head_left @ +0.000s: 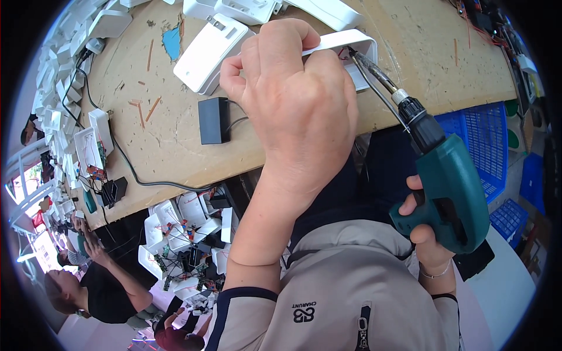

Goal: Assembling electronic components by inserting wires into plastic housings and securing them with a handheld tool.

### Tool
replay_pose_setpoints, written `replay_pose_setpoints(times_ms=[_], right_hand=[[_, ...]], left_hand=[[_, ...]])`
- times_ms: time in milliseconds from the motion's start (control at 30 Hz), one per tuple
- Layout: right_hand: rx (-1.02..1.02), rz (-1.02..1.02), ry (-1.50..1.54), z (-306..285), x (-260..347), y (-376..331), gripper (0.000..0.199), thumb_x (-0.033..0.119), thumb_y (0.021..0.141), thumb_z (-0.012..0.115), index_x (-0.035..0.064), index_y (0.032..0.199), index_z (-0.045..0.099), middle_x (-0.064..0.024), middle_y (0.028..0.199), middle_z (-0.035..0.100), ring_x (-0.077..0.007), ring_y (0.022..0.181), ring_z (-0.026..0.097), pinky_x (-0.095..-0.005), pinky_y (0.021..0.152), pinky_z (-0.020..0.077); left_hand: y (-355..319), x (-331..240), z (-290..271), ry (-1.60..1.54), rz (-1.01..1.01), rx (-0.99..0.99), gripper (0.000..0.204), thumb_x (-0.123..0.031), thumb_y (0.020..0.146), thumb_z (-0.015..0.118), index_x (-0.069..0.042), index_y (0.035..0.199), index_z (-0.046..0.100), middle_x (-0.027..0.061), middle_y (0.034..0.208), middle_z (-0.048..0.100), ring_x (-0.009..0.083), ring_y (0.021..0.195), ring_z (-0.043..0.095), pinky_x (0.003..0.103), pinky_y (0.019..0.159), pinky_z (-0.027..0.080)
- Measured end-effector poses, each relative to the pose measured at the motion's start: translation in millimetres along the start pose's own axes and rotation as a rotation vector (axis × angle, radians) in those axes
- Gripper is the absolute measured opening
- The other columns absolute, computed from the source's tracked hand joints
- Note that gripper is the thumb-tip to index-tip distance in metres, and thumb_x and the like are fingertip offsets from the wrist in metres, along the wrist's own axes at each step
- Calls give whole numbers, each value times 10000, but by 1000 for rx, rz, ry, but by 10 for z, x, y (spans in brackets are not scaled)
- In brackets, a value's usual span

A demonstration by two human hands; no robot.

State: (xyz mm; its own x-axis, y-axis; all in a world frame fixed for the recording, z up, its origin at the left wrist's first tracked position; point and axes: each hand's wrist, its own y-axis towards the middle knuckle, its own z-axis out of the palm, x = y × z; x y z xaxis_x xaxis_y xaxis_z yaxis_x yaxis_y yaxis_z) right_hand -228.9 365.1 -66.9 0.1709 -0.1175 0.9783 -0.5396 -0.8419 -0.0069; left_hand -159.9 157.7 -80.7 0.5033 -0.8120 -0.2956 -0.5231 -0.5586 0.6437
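On the tan bench (175,158), a white plug adapter (213,55) lies beyond a small black box (214,120). Next, my left hand (298,99) curls against an open white casing (345,38) near the bench's edge; its fingertips are hidden, so I cannot tell what they pinch. My right hand (425,237) clasps a green soldering gun (459,184), its tip in the casing's opening; a blue crate (483,149) is further right.

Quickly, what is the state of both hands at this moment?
Left hand: curled at the white casing; its grip is hidden, so cannot be told.
Right hand: closed, holding the green soldering gun.
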Motion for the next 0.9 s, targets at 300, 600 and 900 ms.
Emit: replay_pose_setpoints(times_ms=[300, 600, 900], right_hand=[[-35, 43, 37, 28, 17, 3, 750, 429, 585, 706, -13, 1128, 439, -118, 966, 538, -139, 685, 532, -231, 584, 442], [-103, 44, -30, 68, 125, 74, 418, 358, 618, 729, 49, 859, 583, -25, 733, 585, -146, 642, 562, -241, 578, 442], [-61, 15, -172, 25, 133, 88, 412, 389, 615, 722, 57, 823, 595, -34, 723, 585, -160, 620, 565, -259, 523, 426]], left_hand=[[1, 1, 5, 2, -9, 9, 61, -87, 635, 612, -47, 675, 635, 28, 817, 504, 176, 784, 466, 334, 735, 284], [3, -9, -8, 4, -12, 8, 60, -84, 638, 608, -41, 673, 631, 33, 816, 505, 181, 782, 468, 334, 741, 286], [5, -9, 4, -6, -9, 3, 54, -74, 634, 599, -37, 664, 625, 40, 810, 508, 186, 771, 465, 331, 729, 294]])
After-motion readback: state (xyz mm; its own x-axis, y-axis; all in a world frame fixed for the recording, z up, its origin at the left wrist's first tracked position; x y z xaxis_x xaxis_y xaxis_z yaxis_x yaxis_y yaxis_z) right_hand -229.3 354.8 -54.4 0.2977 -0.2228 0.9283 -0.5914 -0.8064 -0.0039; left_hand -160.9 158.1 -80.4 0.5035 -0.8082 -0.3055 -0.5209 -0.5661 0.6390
